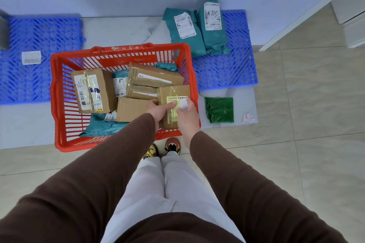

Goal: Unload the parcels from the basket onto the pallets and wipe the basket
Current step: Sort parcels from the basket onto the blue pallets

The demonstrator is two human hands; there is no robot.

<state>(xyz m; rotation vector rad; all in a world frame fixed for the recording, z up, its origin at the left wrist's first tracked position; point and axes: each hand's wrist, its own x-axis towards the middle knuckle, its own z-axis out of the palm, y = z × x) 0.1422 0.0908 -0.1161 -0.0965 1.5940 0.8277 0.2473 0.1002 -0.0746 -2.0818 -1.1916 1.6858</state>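
Note:
A red plastic basket (59, 92) stands on the floor in front of me. It holds several brown cardboard boxes and teal mailer bags. Both my hands grip one small cardboard box (171, 92) with a yellow and white label, at the basket's right side. My left hand (158, 109) holds its left edge, with the thumb across the label. My right hand (187, 114) holds its right edge. Two teal mailer bags (197, 29) lie on the right blue pallet (227, 69). The left blue pallet (29, 77) carries a small white-labelled parcel (31, 57).
A green cloth (219, 109) lies on a white board right of the basket, with a crumpled scrap (248, 118) beside it. A grey object (4, 33) sits at the far left edge. A wall runs behind the pallets. My shoes (171, 146) are just behind the basket.

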